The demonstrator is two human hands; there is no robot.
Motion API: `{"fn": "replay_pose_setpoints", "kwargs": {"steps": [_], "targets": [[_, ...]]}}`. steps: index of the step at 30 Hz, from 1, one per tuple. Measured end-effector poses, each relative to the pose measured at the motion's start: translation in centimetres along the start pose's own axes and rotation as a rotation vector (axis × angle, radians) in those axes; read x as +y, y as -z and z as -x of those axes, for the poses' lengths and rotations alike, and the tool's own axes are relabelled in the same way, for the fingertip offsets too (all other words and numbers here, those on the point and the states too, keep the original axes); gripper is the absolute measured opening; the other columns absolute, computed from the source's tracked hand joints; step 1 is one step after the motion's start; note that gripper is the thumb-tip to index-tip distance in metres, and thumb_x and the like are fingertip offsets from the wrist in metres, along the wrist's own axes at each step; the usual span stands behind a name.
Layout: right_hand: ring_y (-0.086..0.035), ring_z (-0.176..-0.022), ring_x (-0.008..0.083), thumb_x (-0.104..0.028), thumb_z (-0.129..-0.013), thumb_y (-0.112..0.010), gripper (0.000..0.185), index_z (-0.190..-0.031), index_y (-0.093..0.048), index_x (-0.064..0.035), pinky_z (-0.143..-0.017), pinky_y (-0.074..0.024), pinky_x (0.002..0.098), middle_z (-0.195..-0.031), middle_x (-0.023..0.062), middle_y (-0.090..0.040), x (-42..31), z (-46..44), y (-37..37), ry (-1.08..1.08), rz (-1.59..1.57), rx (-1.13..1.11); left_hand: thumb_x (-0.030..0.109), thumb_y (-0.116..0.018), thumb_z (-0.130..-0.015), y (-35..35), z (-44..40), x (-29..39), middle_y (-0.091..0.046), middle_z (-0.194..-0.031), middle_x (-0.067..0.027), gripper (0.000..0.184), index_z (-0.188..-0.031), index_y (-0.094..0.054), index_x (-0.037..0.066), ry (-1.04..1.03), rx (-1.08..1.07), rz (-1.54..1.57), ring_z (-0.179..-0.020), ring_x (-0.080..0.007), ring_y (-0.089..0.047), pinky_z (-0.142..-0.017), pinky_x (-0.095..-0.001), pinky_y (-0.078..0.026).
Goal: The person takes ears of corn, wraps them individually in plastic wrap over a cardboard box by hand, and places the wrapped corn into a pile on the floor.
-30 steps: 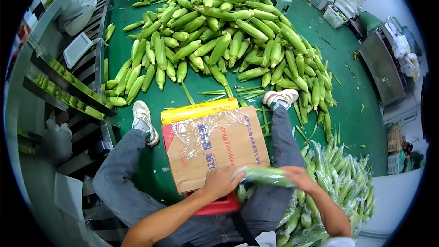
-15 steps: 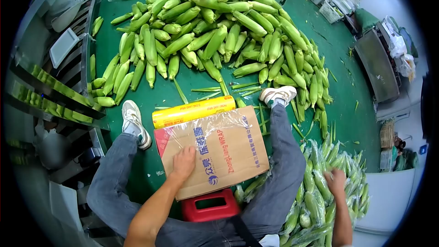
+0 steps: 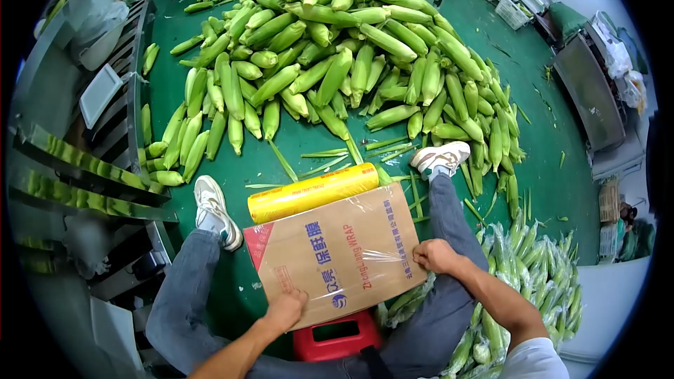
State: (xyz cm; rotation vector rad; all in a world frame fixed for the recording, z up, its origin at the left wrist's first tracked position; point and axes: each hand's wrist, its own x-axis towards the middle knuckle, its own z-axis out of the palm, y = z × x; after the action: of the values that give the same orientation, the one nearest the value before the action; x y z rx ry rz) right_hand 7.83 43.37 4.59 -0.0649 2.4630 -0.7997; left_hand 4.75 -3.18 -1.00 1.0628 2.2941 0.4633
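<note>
A flat cardboard box [image 3: 337, 256] lies between my legs with clear, shiny cling film stretched over part of its top. Against its far edge rests a yellow roll of cling film [image 3: 312, 193]. My left hand [image 3: 286, 310] is at the box's near left edge, fingers curled closed; what is in them is hidden. At the right edge, my right hand [image 3: 437, 256] is closed where creases in the film run toward it. To the right, behind my right forearm, lies a heap of film-wrapped corn [image 3: 540, 274].
A large pile of unwrapped corn [image 3: 337, 63] in green husks spreads over the green floor [image 3: 547, 189] ahead. Under the box's near edge is a red stool [image 3: 337, 337]. Metal racks [image 3: 91, 182] stand at left. Loose husk leaves [image 3: 326, 161] lie beyond the roll.
My right hand has come from the wrapped corn to the box's right edge. My left hand has slid toward the near edge, its fingers now curled. The camera view has shifted slightly.
</note>
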Motion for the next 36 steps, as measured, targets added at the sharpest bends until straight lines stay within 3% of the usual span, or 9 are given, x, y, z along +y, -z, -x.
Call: {"fn": "replay_pose_setpoints", "kwargs": {"steps": [3, 7, 12, 15, 18, 20, 24, 30, 36], "targets": [[-0.067, -0.064, 0.0131, -0.018, -0.088, -0.067, 0.023, -0.072, -0.074, -0.0017, -0.058, -0.0532, 0.0319, -0.068, 0.0066, -0.071, 6.6, -6.3, 2.9, -0.247, -0.667, -0.094, 0.01, -0.056, -0.085, 1.9, -0.6, 1.0, -0.063, -0.089, -0.016, 0.01, -0.093, -0.058, 0.005, 0.042, 0.045, 0.026, -0.081, -0.0365, -0.068, -0.064, -0.0462, -0.057], [-0.055, -0.049, 0.0194, -0.056, -0.091, -0.068, 0.054, -0.092, -0.063, -0.0018, -0.043, -0.0391, 0.0314, -0.07, 0.0105, -0.065, 11.8, -25.4, 9.0, -0.568, -1.021, 0.678, 0.012, -0.057, -0.084, -0.1, -1.2, 0.8, -0.062, -0.087, -0.013, 0.011, -0.093, -0.057, 0.006, 0.146, -0.026, -0.015, -0.083, -0.0323, -0.068, -0.065, -0.0442, -0.057], [-0.068, -0.083, 0.0333, -0.047, -0.081, -0.083, 0.07, -0.118, -0.061, 0.0082, -0.067, -0.0552, 0.0482, -0.105, 0.0189, -0.07, 19.6, -48.5, 8.4, -0.779, -1.229, 1.227, 0.009, -0.054, -0.086, 2.0, -3.4, 1.9, -0.059, -0.092, -0.0178, 0.013, -0.098, -0.055, 0.005, 0.29, -0.066, -0.033, -0.086, -0.0348, -0.065, -0.068, -0.0457, -0.056], [-0.068, -0.092, 0.0331, -0.034, -0.086, -0.08, 0.057, -0.125, -0.059, 0.0029, -0.076, -0.0553, 0.0506, -0.11, 0.016, -0.07, 14.6, -45.6, 10.2, -0.785, -1.57, 1.156, 0.012, -0.057, -0.082, 0.0, -2.2, 1.8, -0.06, -0.085, -0.0121, 0.012, -0.092, -0.056, 0.006, 0.232, -0.112, -0.154, -0.081, -0.0295, -0.066, -0.064, -0.043, -0.056], [-0.07, -0.084, 0.0298, -0.028, -0.093, -0.073, 0.038, -0.119, -0.059, -0.0047, -0.071, -0.0556, 0.0476, -0.099, 0.013, -0.069, 10.1, -34.0, 11.3, -0.408, -1.977, 0.43, 0.01, -0.054, -0.085, 1.1, -2.3, 1.3, -0.064, -0.09, -0.015, 0.009, -0.092, -0.057, 0.005, 0.209, -0.129, 0.05, -0.086, -0.0343, -0.068, -0.07, -0.0451, -0.058], [-0.066, -0.08, 0.0192, -0.03, -0.092, -0.072, 0.032, -0.114, -0.065, -0.0088, -0.069, -0.0546, 0.0348, -0.092, 0.0045, -0.069, -3.0, -23.6, 9.0, -0.319, -1.333, 0.532, 0.005, -0.058, -0.08, 1.0, -1.9, 1.3, -0.063, -0.09, -0.0212, 0.013, -0.092, -0.055, 0.002, 0.229, -0.06, 0.103, -0.086, -0.0406, -0.065, -0.077, -0.0498, -0.054], [-0.061, -0.103, 0.0373, -0.013, -0.082, -0.077, 0.062, -0.14, -0.057, -0.0173, -0.091, -0.0484, 0.0494, -0.118, 0.0175, -0.064, -11.9, -11.4, 0.6, 0.422, 0.03, 0.527, 0.004, -0.058, -0.086, 1.9, -0.2, 1.9, -0.063, -0.085, -0.0225, 0.005, -0.09, -0.056, 0.001, 0.138, 0.108, 0.169, -0.079, -0.0438, -0.064, -0.073, -0.048, -0.055], [-0.054, -0.115, 0.0361, -0.019, -0.079, -0.078, 0.066, -0.142, -0.057, -0.0213, -0.096, -0.045, 0.0462, -0.123, 0.012, -0.059, -13.2, -8.3, -6.4, 0.496, 0.383, 0.33, 0.01, -0.058, -0.099, 7.0, -1.7, 2.2, -0.065, -0.072, -0.0038, 0.018, -0.085, -0.06, 0.0, 0.467, 0.599, 1.279, -0.064, -0.0117, -0.061, -0.059, -0.0278, -0.047], [-0.056, -0.117, 0.0354, -0.028, -0.075, -0.083, 0.07, -0.14, -0.058, -0.02, -0.098, -0.0451, 0.0475, -0.116, 0.0094, -0.065, -12.2, -9.4, -4.3, 0.476, 0.23, 0.231, 0.024, -0.073, -0.087, 4.2, -9.9, 2.8, -0.068, -0.099, -0.0168, 0.027, -0.102, -0.069, 0.002, 0.26, 0.798, 0.28, -0.099, -0.0332, -0.063, -0.084, -0.043, -0.049]]}}
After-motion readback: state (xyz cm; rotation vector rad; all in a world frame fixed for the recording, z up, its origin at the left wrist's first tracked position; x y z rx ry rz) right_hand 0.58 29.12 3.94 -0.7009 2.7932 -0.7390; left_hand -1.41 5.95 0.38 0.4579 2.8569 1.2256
